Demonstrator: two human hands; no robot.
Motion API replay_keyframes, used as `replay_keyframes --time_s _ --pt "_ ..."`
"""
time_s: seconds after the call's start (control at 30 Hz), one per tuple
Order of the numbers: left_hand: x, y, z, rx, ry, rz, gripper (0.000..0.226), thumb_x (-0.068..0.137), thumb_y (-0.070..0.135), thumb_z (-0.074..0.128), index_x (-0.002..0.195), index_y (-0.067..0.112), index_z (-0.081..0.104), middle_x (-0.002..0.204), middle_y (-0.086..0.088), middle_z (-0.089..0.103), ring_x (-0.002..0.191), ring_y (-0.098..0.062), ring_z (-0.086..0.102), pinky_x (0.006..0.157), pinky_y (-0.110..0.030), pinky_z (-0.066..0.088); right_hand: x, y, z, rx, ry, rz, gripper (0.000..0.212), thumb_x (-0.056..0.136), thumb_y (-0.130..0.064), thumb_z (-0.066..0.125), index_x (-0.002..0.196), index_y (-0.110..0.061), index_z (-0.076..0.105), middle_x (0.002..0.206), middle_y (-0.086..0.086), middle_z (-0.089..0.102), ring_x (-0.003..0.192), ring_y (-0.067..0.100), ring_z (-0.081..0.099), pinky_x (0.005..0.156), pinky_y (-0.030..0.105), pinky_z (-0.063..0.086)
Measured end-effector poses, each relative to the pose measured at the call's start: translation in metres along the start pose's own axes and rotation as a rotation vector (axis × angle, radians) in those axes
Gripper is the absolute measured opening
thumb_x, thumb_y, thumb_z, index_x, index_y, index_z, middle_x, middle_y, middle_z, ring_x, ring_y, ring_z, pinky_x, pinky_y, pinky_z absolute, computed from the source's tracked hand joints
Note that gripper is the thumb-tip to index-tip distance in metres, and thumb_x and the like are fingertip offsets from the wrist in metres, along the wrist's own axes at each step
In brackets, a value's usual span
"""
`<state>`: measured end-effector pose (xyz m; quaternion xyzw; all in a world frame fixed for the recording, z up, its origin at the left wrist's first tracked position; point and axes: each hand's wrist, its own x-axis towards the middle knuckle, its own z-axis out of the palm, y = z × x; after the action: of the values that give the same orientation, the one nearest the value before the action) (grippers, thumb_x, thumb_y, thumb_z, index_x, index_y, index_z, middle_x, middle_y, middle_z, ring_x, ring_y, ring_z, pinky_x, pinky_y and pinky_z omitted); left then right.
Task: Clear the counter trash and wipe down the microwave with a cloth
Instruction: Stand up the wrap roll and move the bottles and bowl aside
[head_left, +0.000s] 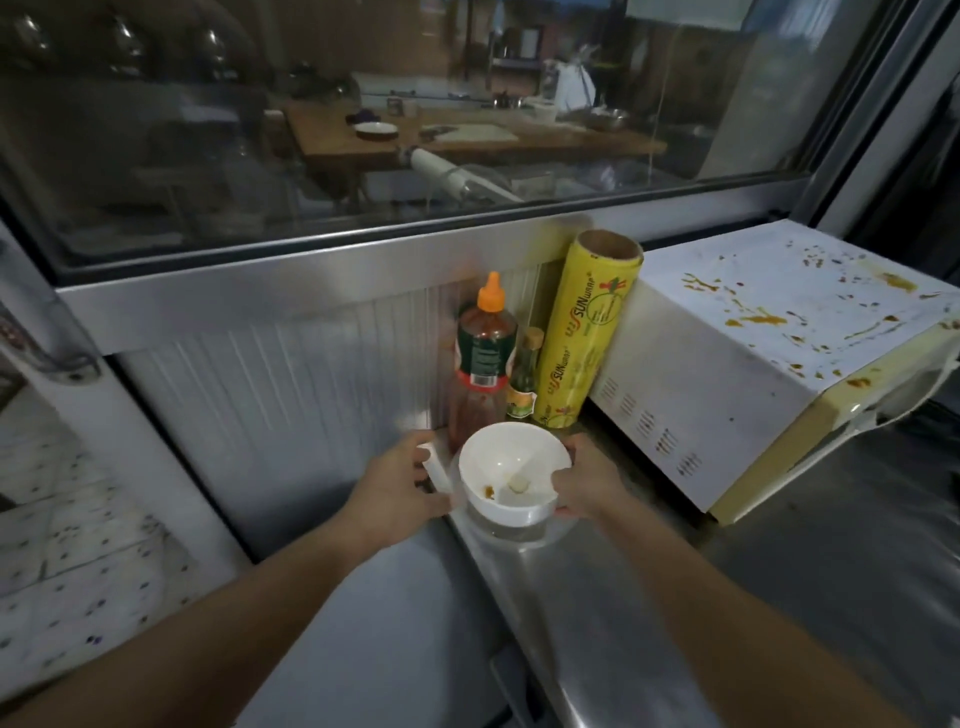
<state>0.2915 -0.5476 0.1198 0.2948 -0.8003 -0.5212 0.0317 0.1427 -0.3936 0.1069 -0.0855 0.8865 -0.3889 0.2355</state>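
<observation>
White disposable bowl (511, 470) sitting upright at counter's left end, brown sauce smear and pale scraps lying inside. Small white piece (435, 467) standing just left of it, tilted. White microwave (769, 364) sitting right of bowl, well apart, top showing orange-brown splatter, drips running over front edge.

Dim, greyish indoor light. The window (363, 130) glass carries murky reflections, and a soft sheen lies on the steel worktop (597, 597). Wide-angle bending curves the frame edges. Fine detail is soft and slightly smeared throughout.
</observation>
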Motion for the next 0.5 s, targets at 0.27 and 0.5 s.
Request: replay_keyframes --time_s 0.27,0.5 --pt "0.004 -0.012 0.015 0.055 -0.029 -0.068 0.077 0.075 0.011 0.077 0.14 0.019 0.037 0.138 -0.001 0.047 0.124 -0.021 0.048 0.102 -0.039 0.046 0.025 0.021 0.033 -0.29 0.01 -0.033 0.053 0.088 -0.006 0.053 0.137 -0.011 0.035 0.13 0.011 0.053 0.117 0.029 0.052 0.093 0.034 0.045" --pt "0.01 -0.014 0.028 0.071 -0.048 -0.096 0.073 0.075 0.013 0.077 0.136 0.023 0.039 0.135 0.001 0.05 0.123 -0.019 0.048 0.103 -0.039 0.044 0.032 0.026 0.04 -0.377 -0.014 -0.052 0.054 0.087 -0.006 0.053 0.136 -0.005 0.03 0.131 0.015 0.05 0.118 0.03 0.051 0.092 0.034 0.045"
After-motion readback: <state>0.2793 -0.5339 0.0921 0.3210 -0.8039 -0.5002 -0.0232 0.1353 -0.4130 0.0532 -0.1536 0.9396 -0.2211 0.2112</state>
